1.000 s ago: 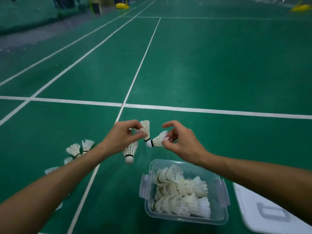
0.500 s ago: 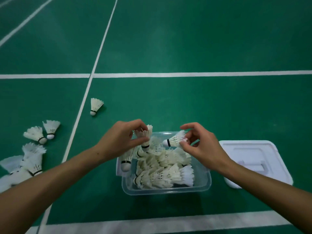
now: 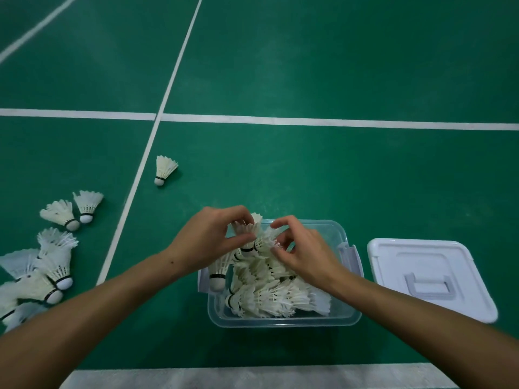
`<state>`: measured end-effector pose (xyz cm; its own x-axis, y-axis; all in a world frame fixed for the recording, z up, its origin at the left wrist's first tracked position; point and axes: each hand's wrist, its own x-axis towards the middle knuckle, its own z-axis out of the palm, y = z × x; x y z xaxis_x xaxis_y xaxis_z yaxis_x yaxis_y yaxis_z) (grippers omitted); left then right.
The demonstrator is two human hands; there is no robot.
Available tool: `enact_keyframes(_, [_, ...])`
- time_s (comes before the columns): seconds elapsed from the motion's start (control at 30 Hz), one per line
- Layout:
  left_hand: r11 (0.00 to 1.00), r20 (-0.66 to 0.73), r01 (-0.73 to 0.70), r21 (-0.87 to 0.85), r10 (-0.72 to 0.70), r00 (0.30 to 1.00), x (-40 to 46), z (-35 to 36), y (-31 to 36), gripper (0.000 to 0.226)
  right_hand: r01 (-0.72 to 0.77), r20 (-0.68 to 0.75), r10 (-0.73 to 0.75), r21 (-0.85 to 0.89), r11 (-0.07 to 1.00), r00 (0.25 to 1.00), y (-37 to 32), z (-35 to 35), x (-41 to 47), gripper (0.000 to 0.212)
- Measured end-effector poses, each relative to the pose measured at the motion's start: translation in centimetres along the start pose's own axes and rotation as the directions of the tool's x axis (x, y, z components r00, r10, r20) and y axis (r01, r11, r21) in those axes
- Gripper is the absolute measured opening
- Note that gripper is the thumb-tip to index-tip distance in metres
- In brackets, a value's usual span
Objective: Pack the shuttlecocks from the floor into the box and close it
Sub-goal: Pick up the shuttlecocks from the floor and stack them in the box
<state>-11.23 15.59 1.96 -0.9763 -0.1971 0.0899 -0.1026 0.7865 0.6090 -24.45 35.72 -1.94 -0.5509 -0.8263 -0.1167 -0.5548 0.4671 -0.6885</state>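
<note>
A clear plastic box [image 3: 348, 313] stands on the green court floor, holding several white feather shuttlecocks [image 3: 269, 299]. Both hands hover over its far left corner. My left hand [image 3: 207, 242] pinches a small bunch of shuttlecocks [image 3: 247, 234] by their feathers, one of them hanging down past the box's left wall. My right hand [image 3: 303, 254] pinches another shuttlecock [image 3: 265, 244] by its feathers, its cork pointing left against the bunch. The white lid [image 3: 429, 276] lies flat on the floor right of the box.
Several loose shuttlecocks [image 3: 56, 265] lie in a cluster on the floor at the left, and a single shuttlecock [image 3: 164, 169] lies farther out near a white court line [image 3: 134, 181]. A pale grey strip [image 3: 252, 377] runs along the near edge.
The view tipped down from the far court to the box. Both hands carried their shuttlecocks down over the box and drew together until the held shuttlecocks meet.
</note>
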Motion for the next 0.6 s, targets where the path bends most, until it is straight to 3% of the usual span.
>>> enact_keyframes(0.2, [0.999,0.054,-0.033,0.007,0.033,0.998,-0.2,-1.5,0.3,0.016,-0.022,0.099,0.017,0.051,0.998,0.995,-0.1,-0.7,-0.6,0.062])
enact_keyframes(0.3, [0.999,0.067,-0.041,0.006,0.040,0.997,0.2,-2.1,0.4,0.019,0.021,0.034,-0.021,0.025,0.999,0.999,-0.3,-2.7,-1.3,0.065])
enact_keyframes(0.43, [0.994,0.080,-0.096,0.045,0.093,0.993,1.0,-2.7,1.1,0.013,0.170,-0.125,-0.172,-0.026,0.985,0.977,-2.3,-5.4,-1.8,0.058])
enact_keyframes(0.6, [0.976,0.105,-0.207,0.063,0.200,0.974,2.2,-2.7,2.7,0.011,0.282,-0.109,-0.290,-0.084,0.956,0.951,-3.2,-5.4,-1.2,0.041])
